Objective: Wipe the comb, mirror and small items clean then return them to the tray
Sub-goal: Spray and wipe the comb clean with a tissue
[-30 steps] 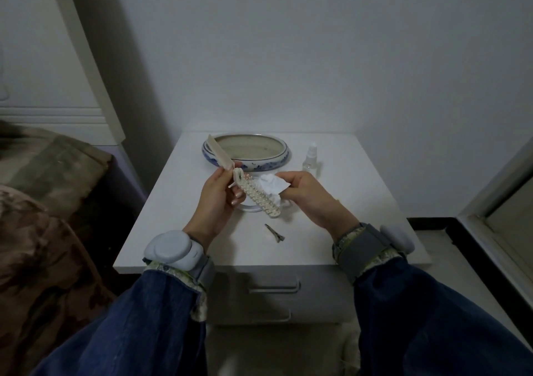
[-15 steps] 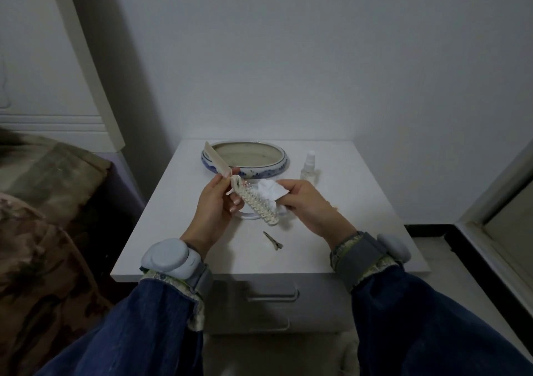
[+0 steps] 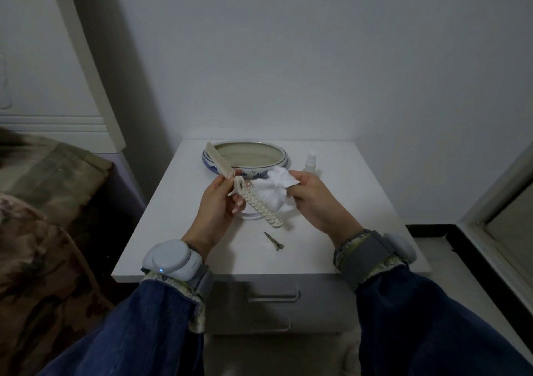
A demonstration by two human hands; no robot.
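My left hand [image 3: 216,208] pinches one end of a long cream hair clip [image 3: 261,210] and holds it slanted above the nightstand. My right hand [image 3: 317,202] grips a crumpled white cloth [image 3: 274,194] pressed against the clip's upper side. Below the clip, part of the white rim of a round mirror [image 3: 248,217] shows on the tabletop. A beige comb [image 3: 217,158] leans on the left rim of the blue-and-white oval tray [image 3: 259,171]; its near end is hidden behind my left thumb. A small metal clip [image 3: 274,240] lies nearer the front edge.
A small clear bottle [image 3: 311,162] stands right of the tray. The white nightstand [image 3: 173,231] has a drawer below the front edge. A bed with a patterned cover [image 3: 43,202] lies close on the left, and a wall stands behind.
The cloth has slid along the hair clip toward my left hand. Both hands stayed over the mirror, and the view has tilted slightly upward.
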